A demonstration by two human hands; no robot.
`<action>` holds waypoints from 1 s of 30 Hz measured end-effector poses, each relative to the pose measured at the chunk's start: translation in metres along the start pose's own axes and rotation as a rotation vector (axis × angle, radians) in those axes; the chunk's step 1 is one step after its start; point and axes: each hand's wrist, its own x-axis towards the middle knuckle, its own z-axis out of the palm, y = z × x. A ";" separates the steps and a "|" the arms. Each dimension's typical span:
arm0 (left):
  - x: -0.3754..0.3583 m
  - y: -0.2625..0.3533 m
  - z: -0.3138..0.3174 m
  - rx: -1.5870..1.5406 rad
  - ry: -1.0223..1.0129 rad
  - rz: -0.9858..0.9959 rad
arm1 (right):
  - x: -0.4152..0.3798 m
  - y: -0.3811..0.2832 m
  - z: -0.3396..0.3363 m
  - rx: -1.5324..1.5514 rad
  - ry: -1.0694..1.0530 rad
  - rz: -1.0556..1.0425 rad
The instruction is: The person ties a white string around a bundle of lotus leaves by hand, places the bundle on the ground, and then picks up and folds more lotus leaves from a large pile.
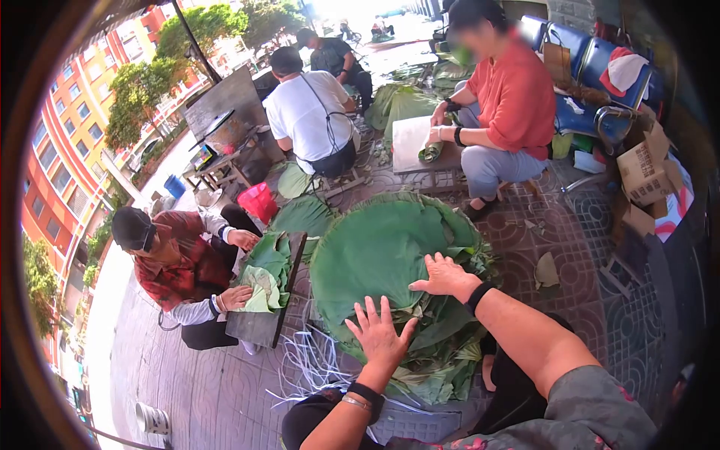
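Observation:
In front of me lies a big stack of round green lotus leaves [375, 240], the top one spread wide with its underside layers showing ragged at the near edge. My left hand [381, 337] is over the near part of the stack, fingers spread and palm down. My right hand [444, 276] rests flat farther right on the top leaf, its fingers stretched out. Neither hand grips anything. Folded, crumpled leaf layers [435, 375] bulge out below my hands toward my knees.
White strips [315, 367] lie on the paving left of the stack. At left, a person handles leaves on a board [255, 322]; another in a red shirt [502, 90] rolls leaves on a board [420, 146]. A cardboard box [649, 169] and blue seats [585, 82] stand right.

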 end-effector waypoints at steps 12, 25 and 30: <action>-0.004 -0.004 0.020 0.065 -0.118 0.080 | 0.000 -0.002 0.002 0.010 -0.015 0.016; -0.002 -0.015 0.026 -0.110 -0.286 0.093 | 0.003 -0.001 0.012 0.021 0.002 0.037; -0.001 -0.004 0.007 -0.023 -0.245 0.072 | 0.003 -0.003 0.012 0.024 -0.010 0.041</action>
